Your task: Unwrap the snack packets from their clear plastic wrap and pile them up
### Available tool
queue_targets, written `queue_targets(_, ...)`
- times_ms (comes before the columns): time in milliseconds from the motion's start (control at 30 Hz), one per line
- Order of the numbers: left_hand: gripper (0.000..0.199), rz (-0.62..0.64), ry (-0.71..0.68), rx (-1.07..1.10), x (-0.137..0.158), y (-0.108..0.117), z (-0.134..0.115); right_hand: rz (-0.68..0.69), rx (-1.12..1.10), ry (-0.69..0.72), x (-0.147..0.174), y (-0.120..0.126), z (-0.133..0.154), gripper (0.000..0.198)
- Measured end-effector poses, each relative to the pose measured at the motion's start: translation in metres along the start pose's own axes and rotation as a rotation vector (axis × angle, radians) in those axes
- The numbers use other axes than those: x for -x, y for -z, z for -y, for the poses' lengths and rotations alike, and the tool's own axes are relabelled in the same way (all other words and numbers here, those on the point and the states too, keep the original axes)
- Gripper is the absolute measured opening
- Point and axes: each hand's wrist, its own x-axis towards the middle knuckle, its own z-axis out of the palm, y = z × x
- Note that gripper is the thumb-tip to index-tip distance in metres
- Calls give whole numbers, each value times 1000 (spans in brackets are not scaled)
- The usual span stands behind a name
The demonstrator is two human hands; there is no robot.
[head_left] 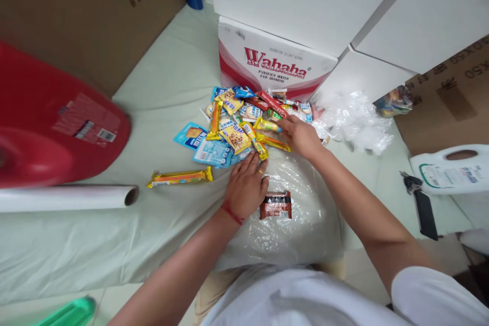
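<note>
Snack packets (234, 137) lie in a loose, overlapping pile on the cloth-covered counter (160, 107), directly in front of the carton (275, 66) marked "Wahaha". We place our left hand (246, 186) palm down at the near edge of the pile, over the edge of a large clear plastic bag (309, 188). Its fingers are extended and lie close side by side, with the thumb set apart and nothing gripped. We position our right hand (303, 137) at the right side of the pile, with its fingertips at the end of a yellow packet (265, 125); we cannot tell whether those fingers are clamped on it. Blue sachets (212, 153) form the left part of the pile. One yellow stick-shaped packet (180, 177) lies apart on the left, near the white roll (69, 198). One dark red packet (275, 205) lies on the clear plastic bag, just right of our left hand. Crumpled clear plastic (355, 122) sits to the right of the pile.
</note>
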Motion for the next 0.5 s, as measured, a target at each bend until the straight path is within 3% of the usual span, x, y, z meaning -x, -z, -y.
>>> queue_targets(133, 49, 2, 4, 9, 1, 1, 0, -28, -232, 70, 33, -8, -12, 39)
queue_targets(200, 48, 3, 4, 13, 1, 1, 0, -172, -305, -18, 28, -5, -30, 37)
queue_targets(300, 48, 1, 0, 17, 1, 1, 1, -337, -269, -257, -2, 0, -66, 39)
queue_targets(400, 48, -4, 0, 23, 1, 1, 2, -213, -283, -276, -30, -5, -88, 48)
queue_targets(500, 47, 1, 0, 29, 0, 2, 1, -36, -310, -111, -31, -21, -85, 49)
